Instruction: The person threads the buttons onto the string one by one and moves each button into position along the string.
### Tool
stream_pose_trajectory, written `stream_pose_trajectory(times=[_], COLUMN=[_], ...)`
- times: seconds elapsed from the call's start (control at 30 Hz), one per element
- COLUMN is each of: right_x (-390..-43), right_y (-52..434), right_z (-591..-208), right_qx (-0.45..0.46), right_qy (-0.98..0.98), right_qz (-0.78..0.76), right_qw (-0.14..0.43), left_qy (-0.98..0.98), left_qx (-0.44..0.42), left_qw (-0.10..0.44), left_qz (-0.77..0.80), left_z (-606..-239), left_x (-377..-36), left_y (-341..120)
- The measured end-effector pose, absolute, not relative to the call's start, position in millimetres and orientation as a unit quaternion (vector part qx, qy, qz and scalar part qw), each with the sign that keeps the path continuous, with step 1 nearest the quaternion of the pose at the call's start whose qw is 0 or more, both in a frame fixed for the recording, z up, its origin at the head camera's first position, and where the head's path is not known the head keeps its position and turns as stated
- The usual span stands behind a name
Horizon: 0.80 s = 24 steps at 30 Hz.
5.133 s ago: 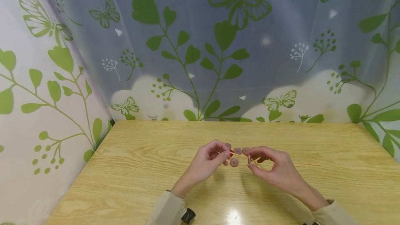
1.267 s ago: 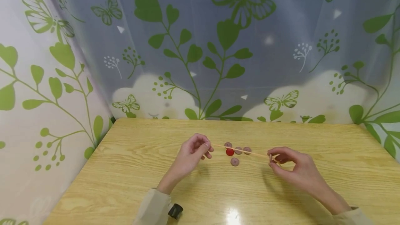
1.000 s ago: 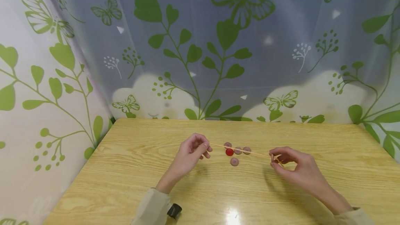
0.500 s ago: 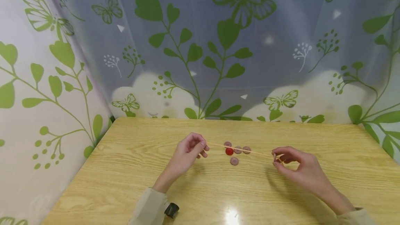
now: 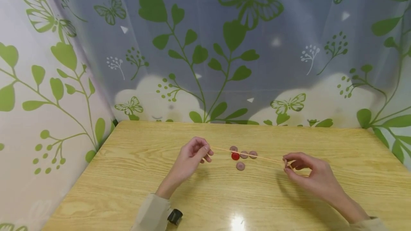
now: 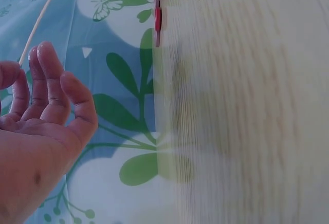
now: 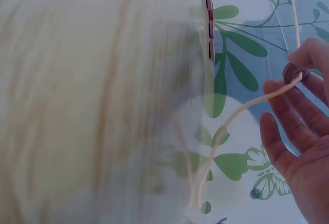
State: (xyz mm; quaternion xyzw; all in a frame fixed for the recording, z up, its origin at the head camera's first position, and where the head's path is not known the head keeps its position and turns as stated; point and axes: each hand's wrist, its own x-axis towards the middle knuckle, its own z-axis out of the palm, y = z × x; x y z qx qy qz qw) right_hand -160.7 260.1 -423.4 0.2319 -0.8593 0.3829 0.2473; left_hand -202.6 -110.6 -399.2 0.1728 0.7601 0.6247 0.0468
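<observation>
I'm looking at a small curtained-off tabletop booth, not a lived-in room: a light wooden table boxed in by a pale curtain printed with green leaves and butterflies.

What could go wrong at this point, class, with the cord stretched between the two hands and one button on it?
The left hand pinches only the very end of the cord, so it may slip free. The threaded button, held by the right hand, could then slide off. The taut cord hangs just over the loose buttons on the table; dipping might scatter them.
</observation>
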Motion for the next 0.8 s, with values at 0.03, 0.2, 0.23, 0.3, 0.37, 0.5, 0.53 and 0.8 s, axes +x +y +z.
stream_pose_trajectory(times=[0.03,0.2,0.23,0.3,0.37,0.5,0.53,0.8], right_x=[-160.5,-159.0,-158.8,-158.5,-158.3,-158.2,-158.3,-158.2], right_y=[260.7,263.9,264.5,265.8,267.1,268.8,269.1,270.5], right_z=[-423.5,-423.4,-423.4,-423.9,-424.5,-425.4,-425.5,-423.7], right_qx=[0.231,0.214,0.212,0.209,0.207,0.205,0.205,0.202], right_qy=[-0.861,-0.870,-0.871,-0.872,-0.873,-0.874,-0.874,-0.875], right_qz=[0.382,0.376,0.377,0.376,0.375,0.372,0.370,0.362], right_qw=[0.246,0.236,0.234,0.232,0.232,0.238,0.240,0.248], left_qy=[0.760,0.761,0.761,0.762,0.762,0.764,0.765,0.765], left_qx=[0.171,0.166,0.165,0.165,0.163,0.159,0.159,0.156], left_qw=[0.046,0.043,0.042,0.042,0.043,0.040,0.039,0.035], left_qz=[0.625,0.626,0.625,0.625,0.625,0.623,0.623,0.624], left_z=[-399.3,-399.4,-399.3,-399.5,-399.7,-400.0,-399.9,-400.1], left_x=[-202.6,-203.6,-203.7,-204.0,-204.2,-204.6,-204.6,-205.5], left_y=[-111.1,-113.1,-113.5,-114.2,-114.8,-115.5,-115.7,-117.2])
